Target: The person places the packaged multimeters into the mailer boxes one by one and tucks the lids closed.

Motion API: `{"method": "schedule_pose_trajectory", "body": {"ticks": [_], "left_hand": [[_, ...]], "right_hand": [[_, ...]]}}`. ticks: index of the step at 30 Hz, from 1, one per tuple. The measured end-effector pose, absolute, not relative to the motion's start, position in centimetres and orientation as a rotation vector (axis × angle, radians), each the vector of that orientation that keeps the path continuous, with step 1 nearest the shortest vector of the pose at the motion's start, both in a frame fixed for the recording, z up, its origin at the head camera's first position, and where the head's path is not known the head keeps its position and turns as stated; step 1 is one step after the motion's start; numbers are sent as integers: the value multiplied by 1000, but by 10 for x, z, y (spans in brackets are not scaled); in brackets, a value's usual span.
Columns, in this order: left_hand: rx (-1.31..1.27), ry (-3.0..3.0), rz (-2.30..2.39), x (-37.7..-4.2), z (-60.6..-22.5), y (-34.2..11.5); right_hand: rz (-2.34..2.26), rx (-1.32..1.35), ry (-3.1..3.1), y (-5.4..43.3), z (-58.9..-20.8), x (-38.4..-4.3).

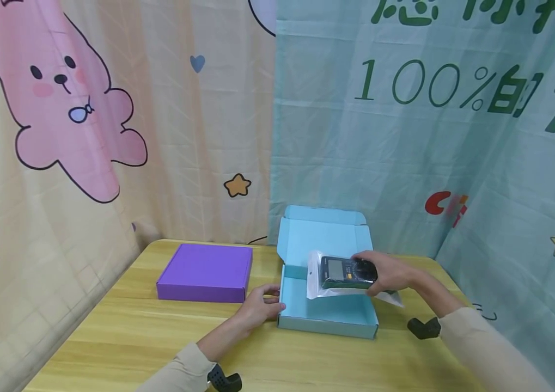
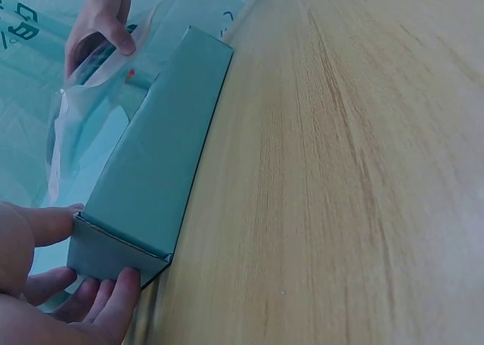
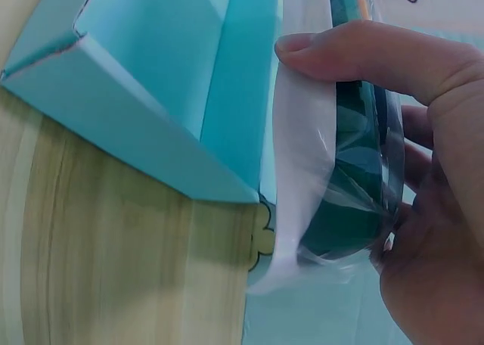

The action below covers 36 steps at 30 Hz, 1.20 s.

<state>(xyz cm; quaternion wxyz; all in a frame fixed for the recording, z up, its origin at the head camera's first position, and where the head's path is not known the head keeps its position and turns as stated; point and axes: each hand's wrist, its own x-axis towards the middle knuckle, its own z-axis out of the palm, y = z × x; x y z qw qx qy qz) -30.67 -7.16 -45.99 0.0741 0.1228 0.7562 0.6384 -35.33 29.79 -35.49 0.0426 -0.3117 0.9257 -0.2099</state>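
A light blue cardboard box point(image 1: 328, 326) lies on the table with its lid point(image 1: 325, 231) raised at the back. My left hand point(image 1: 259, 307) grips the box's left front corner; in the left wrist view the thumb lies at the wall's upper edge and the fingers on its outer face. Above the box's open tray, my right hand point(image 1: 389, 270) holds a dark handheld device point(image 1: 348, 272) with a grey screen and small keys, inside a clear and white plastic bag point(image 3: 302, 156). In the right wrist view the thumb presses the bag's white side, the other fingers behind the device.
A closed purple box point(image 1: 203, 272) sits left of the blue one on the wooden table point(image 1: 169, 337). Printed curtains point(image 1: 199, 136) hang close behind the table and at its sides. Each wrist carries a black camera mount point(image 1: 424, 328).
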Motion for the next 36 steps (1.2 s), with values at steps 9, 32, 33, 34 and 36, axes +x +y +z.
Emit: {"method": "schedule_pose_trajectory", "body": {"ticks": [9, 32, 33, 34, 36], "left_hand": [[390, 2295, 1900, -305, -462, -73], [385, 2242, 1938, -307, -462, -73], [390, 2243, 1939, -306, -462, -73], [390, 2243, 1938, -306, -462, -73], [392, 2241, 1941, -306, -462, -73]], "right_hand": [[-649, -1031, 2765, 276, -369, -358], [-642, -1073, 2721, 249, -403, -364], [-641, -1070, 2722, 249, -404, -364], [-642, -1066, 2723, 249, -404, -364], [-640, -1060, 2728, 249, -405, -364]]}}
